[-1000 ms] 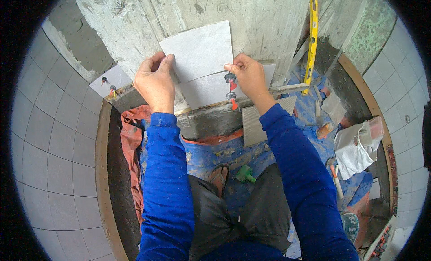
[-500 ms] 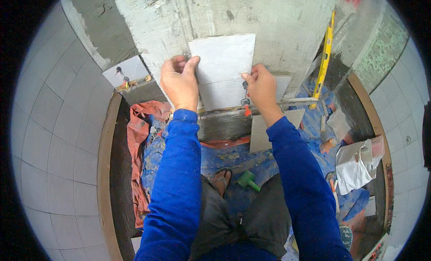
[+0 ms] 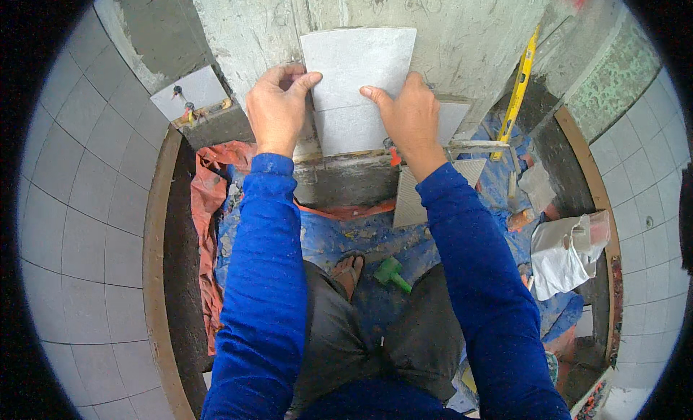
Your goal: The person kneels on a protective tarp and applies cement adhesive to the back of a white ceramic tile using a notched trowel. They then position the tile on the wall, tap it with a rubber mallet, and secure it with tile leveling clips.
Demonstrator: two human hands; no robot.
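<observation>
A light grey wall tile (image 3: 361, 63) stands against the bare concrete wall, directly above a second grey tile (image 3: 351, 131), with a thin joint line between them. My left hand (image 3: 278, 110) is closed at the upper tile's left edge, its thumb at the edge and its fingers curled beside it. On the opposite side my right hand (image 3: 413, 120) grips the right edge, thumb laid across the face just above the joint. Partly hidden under that hand is a red-capped tile levelling clip (image 3: 395, 156). Another light tile (image 3: 453, 118) shows behind my right wrist.
A yellow spirit level (image 3: 518, 95) leans at the right. A ridged-back tile (image 3: 410, 196) stands below my right wrist. On the blue sheet (image 3: 339, 236) lies a green mallet (image 3: 390, 273) near my foot. A white bag (image 3: 563, 254) sits right; orange sheeting (image 3: 208, 196) lies left.
My right hand has shifted from the clip by the lower right edge up along the tile, and its thumb now lies farther across the face. The whole view has tilted slightly.
</observation>
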